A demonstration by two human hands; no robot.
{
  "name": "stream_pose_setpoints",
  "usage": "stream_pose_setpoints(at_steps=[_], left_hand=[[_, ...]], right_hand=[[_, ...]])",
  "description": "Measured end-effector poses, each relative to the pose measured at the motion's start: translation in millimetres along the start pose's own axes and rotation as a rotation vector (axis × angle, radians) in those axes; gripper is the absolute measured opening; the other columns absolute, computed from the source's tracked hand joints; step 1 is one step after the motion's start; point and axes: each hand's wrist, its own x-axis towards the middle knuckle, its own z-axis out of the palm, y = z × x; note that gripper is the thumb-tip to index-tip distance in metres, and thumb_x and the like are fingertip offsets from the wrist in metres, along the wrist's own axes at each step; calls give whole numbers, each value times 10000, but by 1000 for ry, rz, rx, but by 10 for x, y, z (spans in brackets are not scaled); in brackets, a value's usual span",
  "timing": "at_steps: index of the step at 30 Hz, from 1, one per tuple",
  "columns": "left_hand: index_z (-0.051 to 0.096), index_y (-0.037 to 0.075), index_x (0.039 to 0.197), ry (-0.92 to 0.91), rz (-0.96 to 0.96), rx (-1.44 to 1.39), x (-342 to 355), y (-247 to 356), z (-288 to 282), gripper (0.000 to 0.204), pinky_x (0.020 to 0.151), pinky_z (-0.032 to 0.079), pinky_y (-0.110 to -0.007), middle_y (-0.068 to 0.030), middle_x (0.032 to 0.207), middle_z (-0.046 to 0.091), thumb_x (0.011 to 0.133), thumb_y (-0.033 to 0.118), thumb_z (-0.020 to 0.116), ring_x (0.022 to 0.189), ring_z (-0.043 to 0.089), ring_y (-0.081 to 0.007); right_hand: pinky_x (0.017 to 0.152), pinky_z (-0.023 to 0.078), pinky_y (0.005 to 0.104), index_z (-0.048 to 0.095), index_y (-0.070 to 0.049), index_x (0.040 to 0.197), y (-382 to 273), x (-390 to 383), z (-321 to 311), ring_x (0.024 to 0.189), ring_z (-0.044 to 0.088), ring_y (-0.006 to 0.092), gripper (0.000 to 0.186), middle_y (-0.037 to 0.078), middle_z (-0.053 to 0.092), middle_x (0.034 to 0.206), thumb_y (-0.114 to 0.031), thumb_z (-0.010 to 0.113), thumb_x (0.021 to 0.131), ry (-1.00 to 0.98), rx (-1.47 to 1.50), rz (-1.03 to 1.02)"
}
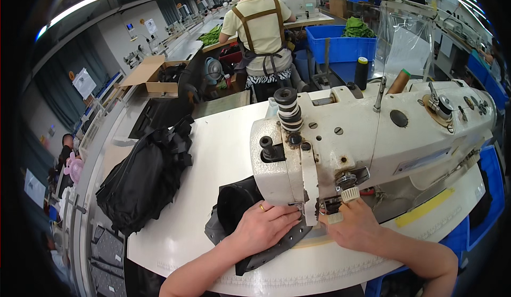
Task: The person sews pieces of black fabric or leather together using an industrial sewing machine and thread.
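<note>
A black fabric piece [234, 212], curled up at the back and with a studded or dotted grey-black strip along its front, lies under the head of a white sewing machine [330, 132]. My left hand [263, 227], a ring on one finger, presses its closed fingers on this piece just left of the presser foot; its thumb is hidden. Right of the needle area, my right hand [354, 228] is bent, with ribbed cream finger covers [350, 194] on two fingertips. The fingertips reach in by the needle, and whatever they pinch there is hidden behind machine parts.
A black bag [146, 177] lies on the left of the white table [213, 153]. Thread cones [361, 73] stand behind the machine. Beyond are an open cardboard box [159, 76], a blue bin [340, 47] with green pieces, and a seated person [261, 31]. Blue bins [484, 206] flank the right.
</note>
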Motion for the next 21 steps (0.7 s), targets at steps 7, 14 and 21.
stream_pose_setpoints(at_steps=[7,14,21], left_hand=[[727,79,999,39,-14,-42,-3,9,27,227,784,538,-316,0,1011,682,814,206,762,893,632,-177],[727,76,988,24,-45,-53,11,35,18,233,788,546,-323,-11,997,687,807,215,772,903,647,-186],[729,72,979,5,3,25,-14,-17,28,210,791,548,-323,-14,993,694,813,196,764,902,651,-194]], right_hand=[[746,436,369,642,-63,734,-16,0,17,864,525,246,102,50,585,920,-98,650,638,6,-47,-56],[757,450,366,613,-78,684,-32,-8,81,883,548,247,89,43,588,885,-98,653,607,41,-19,-3],[710,457,354,580,-77,671,-19,-19,49,881,564,240,122,48,591,903,-108,664,587,7,-93,-54]])
